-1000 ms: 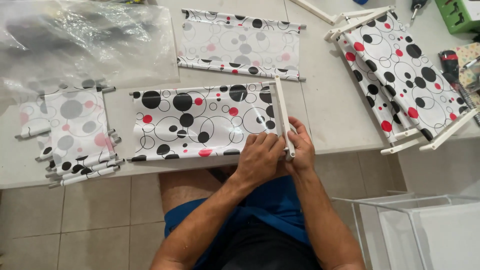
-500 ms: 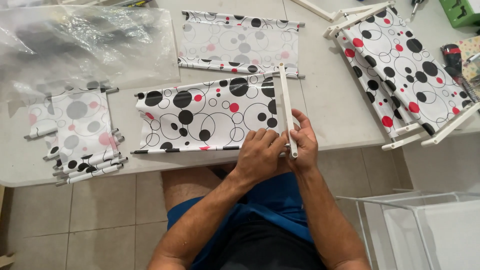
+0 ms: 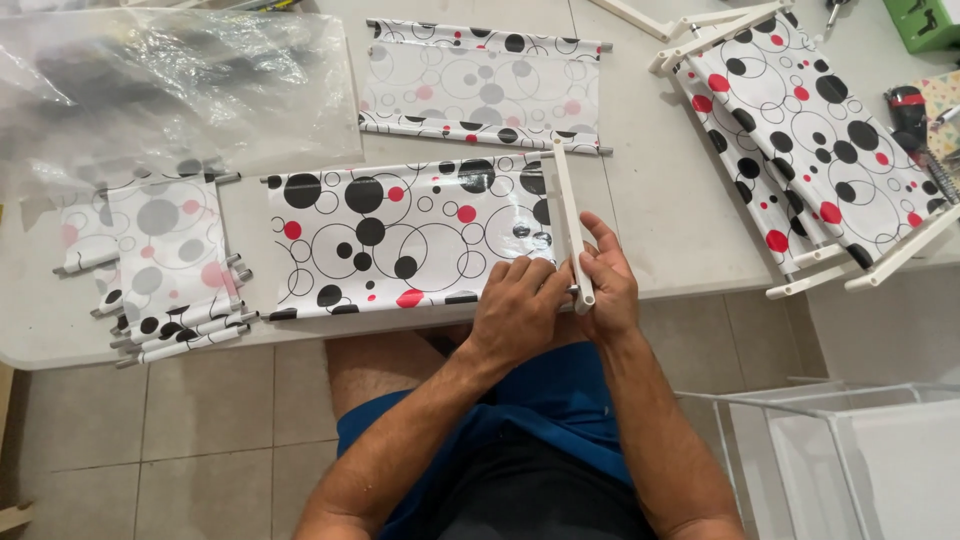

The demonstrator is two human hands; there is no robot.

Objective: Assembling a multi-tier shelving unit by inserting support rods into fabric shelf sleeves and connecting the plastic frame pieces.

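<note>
At the table's near edge, white bar (image 3: 572, 235) pinched in both my hands, left hand (image 3: 518, 305) and right hand (image 3: 606, 288) clenched on its near end, spotted panel (image 3: 410, 236) just left, plastic bag (image 3: 170, 85) far left.

Bare forearms and bare knees, with a blue shirt above dark shorts, no sleeves showing.

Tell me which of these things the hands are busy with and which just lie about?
In hand:
left hand and right hand on the white bar
spotted sheet that the bar sits on

Lying about:
plastic bag
second spotted sheet
pile of rolled sheets
finished rack
screwdriver
</note>
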